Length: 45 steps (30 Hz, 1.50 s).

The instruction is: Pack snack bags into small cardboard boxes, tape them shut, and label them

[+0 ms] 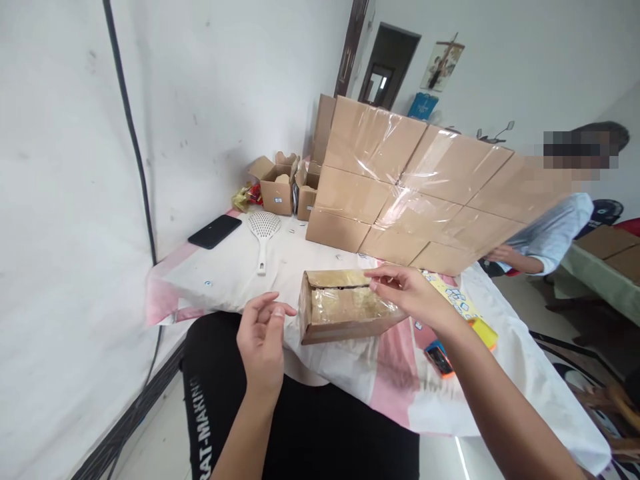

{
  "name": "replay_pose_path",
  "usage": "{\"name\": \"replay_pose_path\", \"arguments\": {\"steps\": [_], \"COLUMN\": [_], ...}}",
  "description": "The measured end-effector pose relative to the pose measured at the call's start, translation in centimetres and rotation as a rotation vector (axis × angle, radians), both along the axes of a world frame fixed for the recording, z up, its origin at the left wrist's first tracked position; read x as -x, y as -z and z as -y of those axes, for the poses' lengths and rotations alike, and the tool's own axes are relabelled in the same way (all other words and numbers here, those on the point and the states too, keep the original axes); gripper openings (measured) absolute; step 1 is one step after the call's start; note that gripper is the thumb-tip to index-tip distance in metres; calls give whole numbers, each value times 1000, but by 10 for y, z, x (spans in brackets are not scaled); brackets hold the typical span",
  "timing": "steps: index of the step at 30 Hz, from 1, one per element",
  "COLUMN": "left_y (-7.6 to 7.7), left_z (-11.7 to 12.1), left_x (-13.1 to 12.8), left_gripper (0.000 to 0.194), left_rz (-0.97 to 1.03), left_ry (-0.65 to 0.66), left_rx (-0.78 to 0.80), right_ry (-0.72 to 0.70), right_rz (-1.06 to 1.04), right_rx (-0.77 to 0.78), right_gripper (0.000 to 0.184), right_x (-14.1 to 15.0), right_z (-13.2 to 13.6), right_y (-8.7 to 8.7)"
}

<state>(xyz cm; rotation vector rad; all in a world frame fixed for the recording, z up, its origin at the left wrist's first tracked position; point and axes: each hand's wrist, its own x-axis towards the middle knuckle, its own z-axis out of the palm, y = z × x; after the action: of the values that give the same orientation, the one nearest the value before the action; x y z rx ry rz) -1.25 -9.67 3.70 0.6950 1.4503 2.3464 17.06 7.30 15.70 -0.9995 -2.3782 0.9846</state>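
Note:
A small cardboard box (340, 332) lies near the table's front edge, its top covered with shiny clear tape. A dark narrow gap runs along the top near its far edge. My right hand (413, 293) is over the box's far right corner, thumb and forefinger pinching the top flap by the gap. Just off the box's left end is my left hand (263, 340), holding nothing, its fingers loosely bent and apart. Beside my right forearm lie a blue and orange device (439, 360) and a yellow item (484, 333).
A tall wall of taped cardboard boxes (400, 180) stands behind the small box. Further left are a white slotted strainer (263, 230), a black tablet-like slab (215, 231) and two open cartons (277, 193). A person in a light blue sleeve (560, 227) is at the right.

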Motion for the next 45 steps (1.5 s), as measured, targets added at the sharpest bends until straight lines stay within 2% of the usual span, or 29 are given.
{"name": "replay_pose_path", "arguments": {"steps": [3,5,8,11,14,16,19,21,24,27,29,32,34,36,39,41,45], "left_y": [2,-4,-29,-64,-90,-97,-95,-90,-83,-81,-83,-93,-99,-103,-103,-100,-98], "left_z": [2,1,-7,-24,-40,-44,-46,-48,-54,-61,-63,-60,-57,-55,-60,-66,-79], "left_x": [-5,-8,-6,2,8,8,5,3,-1,-3,-1,4,7,8,5,2,-6], "left_gripper": [26,23,22,31,14,10,10,13,14,12,12,7,4,6,9,10,9], "left_rz": [-41,-107,-384,-689,-792,-839,-953,-1015,-1006,-904,-777,-569,-522,-539,-539,-498,-498], "left_ry": [30,19,66,286,520,546,448,410,401,373,299,81,3,75,379,535,596], "left_rx": [56,96,160,226,255,250,186,146,138,163,158,86,91,182,355,455,559], "right_ry": [-46,-90,-141,-232,-319,-331,-296,-234,-188,-222,-234,-242,-255,-242,-103,8,63], "right_rz": [-31,-70,-96,-132,-169,-167,-199,-306,-463,-399,-317,-278,-326,-420,-525,-552,-574], "right_rx": [4,17,-28,-95,-122,-115,-51,34,146,61,-31,-78,-66,-26,38,37,-56], "right_gripper": [38,38,33,24,17,16,20,32,47,30,23,30,30,23,18,18,14], "right_x": [0,1,1,1,0,-3,-9,-12,-14,-9,-4,2,5,6,7,7,3], "right_z": [-5,-4,7,24,37,40,36,26,11,4,4,2,0,-3,-7,-7,-2], "right_y": [-2,-2,-5,-12,-20,-22,-18,-11,-5,-3,1,12,20,24,24,23,27]}}
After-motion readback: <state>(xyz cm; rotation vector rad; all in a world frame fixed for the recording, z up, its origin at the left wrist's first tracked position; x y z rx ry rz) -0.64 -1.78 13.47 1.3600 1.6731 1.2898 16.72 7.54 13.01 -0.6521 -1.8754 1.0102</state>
